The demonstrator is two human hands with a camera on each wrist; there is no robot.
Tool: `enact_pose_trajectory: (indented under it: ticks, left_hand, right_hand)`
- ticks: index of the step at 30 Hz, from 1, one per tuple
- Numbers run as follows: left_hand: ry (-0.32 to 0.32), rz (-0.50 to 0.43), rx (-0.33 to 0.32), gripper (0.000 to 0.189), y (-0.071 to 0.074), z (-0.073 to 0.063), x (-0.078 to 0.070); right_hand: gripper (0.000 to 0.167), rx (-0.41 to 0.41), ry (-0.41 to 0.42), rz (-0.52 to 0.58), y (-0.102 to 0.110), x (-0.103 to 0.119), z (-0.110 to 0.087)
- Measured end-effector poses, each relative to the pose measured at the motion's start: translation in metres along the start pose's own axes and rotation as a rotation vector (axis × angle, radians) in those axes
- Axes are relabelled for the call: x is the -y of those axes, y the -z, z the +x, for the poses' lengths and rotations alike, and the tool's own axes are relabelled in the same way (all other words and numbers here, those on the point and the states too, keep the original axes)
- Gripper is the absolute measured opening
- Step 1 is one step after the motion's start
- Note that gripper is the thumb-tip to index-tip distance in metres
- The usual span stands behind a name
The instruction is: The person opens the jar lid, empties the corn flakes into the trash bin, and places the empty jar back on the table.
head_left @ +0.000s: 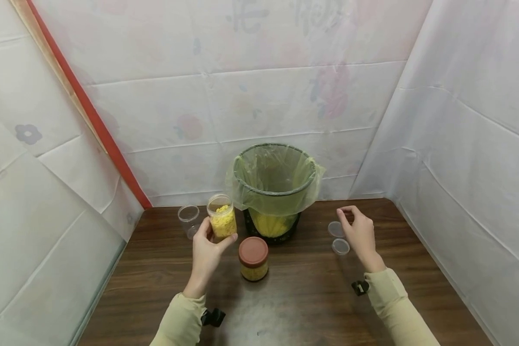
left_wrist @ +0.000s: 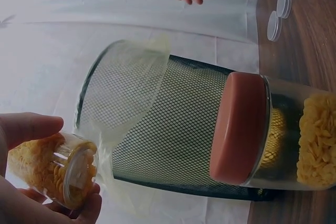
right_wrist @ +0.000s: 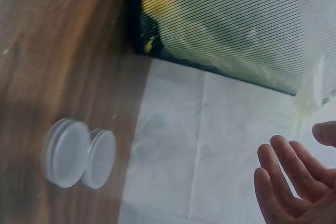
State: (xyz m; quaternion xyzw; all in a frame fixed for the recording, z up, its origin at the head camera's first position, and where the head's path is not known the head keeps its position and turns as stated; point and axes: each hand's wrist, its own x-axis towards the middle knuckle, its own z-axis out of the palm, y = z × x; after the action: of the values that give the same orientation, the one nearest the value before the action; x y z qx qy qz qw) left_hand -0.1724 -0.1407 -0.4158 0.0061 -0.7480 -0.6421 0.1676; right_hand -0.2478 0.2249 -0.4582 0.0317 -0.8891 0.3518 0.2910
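Observation:
A clear plastic jar [head_left: 223, 223] partly filled with yellow flakes is gripped in my left hand [head_left: 206, 252], up off the table and without a lid. In the left wrist view, the thumb and fingers wrap around this jar [left_wrist: 58, 163]. Just left of it stands another clear jar [head_left: 189, 220], uncovered. My right hand [head_left: 360, 235] hovers over the right side of the table, beside two round clear lids [head_left: 340, 247]. Its fingers [right_wrist: 291, 169] are loosely bent with nothing between them in the right wrist view.
A mesh bin [head_left: 295, 232] lined with a yellowish bag [head_left: 313, 190] stands at the back, between the hands. In front of it is a jar of yellow flakes with a reddish-brown lid [head_left: 253, 251]. Pale sheeting [head_left: 259, 105] surrounds the wooden table [head_left: 307, 298] at the back and sides.

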Motion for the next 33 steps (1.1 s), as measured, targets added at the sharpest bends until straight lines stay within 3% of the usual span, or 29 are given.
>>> enact_pose_trajectory:
  ticks: [5,10,21,28,33]
  left_hand:
    - [0.011,0.011,0.016,0.057,-0.002,-0.004,-0.025]
    - [-0.002,0.034,0.003,0.055,-0.005,-0.002,-0.033]
    - [-0.031,0.054,-0.021,0.051,-0.010,0.006,-0.041]
    - [-0.031,0.068,-0.017,0.053,-0.014,0.014,-0.046]
    - [-0.040,0.061,-0.015,0.057,-0.017,0.028,-0.032]
  right_hand:
    - [0.026,-0.014,0.009,0.010,-0.001,0.015,0.008]
    - [0.027,-0.016,0.022,0.048,-0.002,0.031,0.019]
    - [0.028,-0.010,0.064,0.142,-0.007,0.063,0.041]
    - [0.032,0.037,0.029,0.198,-0.014,0.074,0.047]
    - [0.033,0.041,0.003,0.204,-0.017,0.079,0.051]
